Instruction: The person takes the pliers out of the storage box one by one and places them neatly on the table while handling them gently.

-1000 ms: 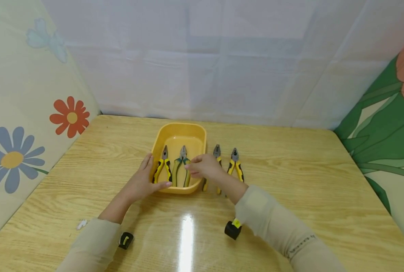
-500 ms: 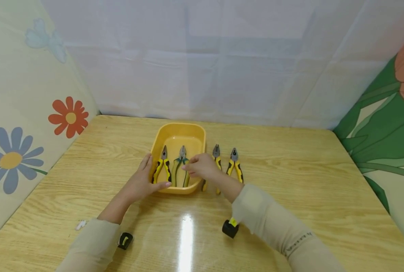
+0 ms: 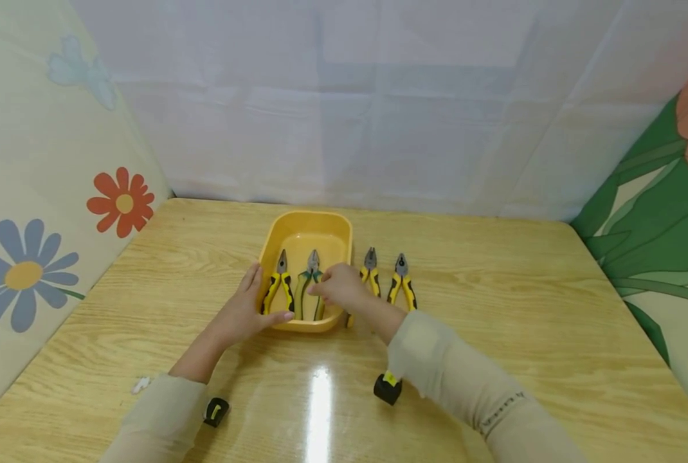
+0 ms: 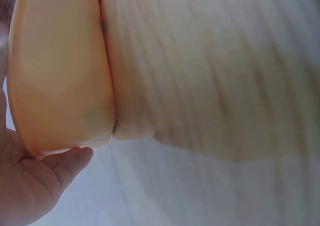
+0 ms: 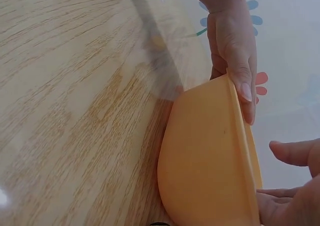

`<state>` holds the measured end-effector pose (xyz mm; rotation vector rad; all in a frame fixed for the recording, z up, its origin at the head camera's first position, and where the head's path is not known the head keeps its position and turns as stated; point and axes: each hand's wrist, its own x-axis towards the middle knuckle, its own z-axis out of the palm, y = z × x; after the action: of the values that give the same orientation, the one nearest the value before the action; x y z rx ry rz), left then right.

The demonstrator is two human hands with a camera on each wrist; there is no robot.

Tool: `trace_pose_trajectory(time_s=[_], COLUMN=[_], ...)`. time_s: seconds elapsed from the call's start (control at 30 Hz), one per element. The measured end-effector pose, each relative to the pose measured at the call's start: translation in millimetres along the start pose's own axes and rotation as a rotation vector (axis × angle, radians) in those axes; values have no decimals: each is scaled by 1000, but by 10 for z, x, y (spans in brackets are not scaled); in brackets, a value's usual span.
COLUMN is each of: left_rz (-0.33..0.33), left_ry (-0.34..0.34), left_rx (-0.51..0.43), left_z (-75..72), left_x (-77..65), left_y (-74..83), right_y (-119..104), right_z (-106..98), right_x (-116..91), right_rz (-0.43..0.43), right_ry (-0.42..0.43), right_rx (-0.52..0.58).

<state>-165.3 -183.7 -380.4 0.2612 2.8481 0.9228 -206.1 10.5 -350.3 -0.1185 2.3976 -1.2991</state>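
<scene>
My left hand [image 3: 242,308] grips the near left corner of a yellow plastic bin [image 3: 315,224], its thumb on the front rim and its fingers along the left wall. Inside lie long-nose pliers [image 3: 284,286] with yellow-black handles and pliers with green handles [image 3: 301,297], side by side, jaws away from me. My right hand [image 3: 344,287] is over the bin's right side, covering part of the green handles. In the right wrist view its thumb [image 5: 295,152] stands apart from the fingers, which pass behind the rim; I see nothing held there.
Two more pliers with yellow-black handles, one pair [image 3: 370,260] close to the bin's right wall and another pair [image 3: 402,267] beyond it, lie on the wooden table [image 3: 512,308]. Black devices sit at both cuffs. A white cloth [image 3: 350,116] hangs behind the table.
The right forearm has shifted slightly left, and its fingers have moved a little further over the green-handled pliers. The left hand, bin and pliers stay in place.
</scene>
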Motion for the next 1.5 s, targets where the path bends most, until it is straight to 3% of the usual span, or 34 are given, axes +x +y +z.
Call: trace_pose_trajectory(time_s=[0.4, 0.93, 1.27, 1.5], left_rz=[13, 19, 26, 15], left_ry=[11, 14, 11, 4], left_rx=[9, -3, 0, -3], left_z=[10, 10, 11, 6], left_x=[-14, -8, -6, 0], left_y=[-8, -12, -17, -10], right_y=[-83, -104, -107, -103], right_z=[75, 151, 223, 244], right_x=[-8, 46, 88, 132], right_rz=[-27, 23, 0, -9], right_ry=[38, 73, 86, 91], right_rx=[-146, -201, -365, -408])
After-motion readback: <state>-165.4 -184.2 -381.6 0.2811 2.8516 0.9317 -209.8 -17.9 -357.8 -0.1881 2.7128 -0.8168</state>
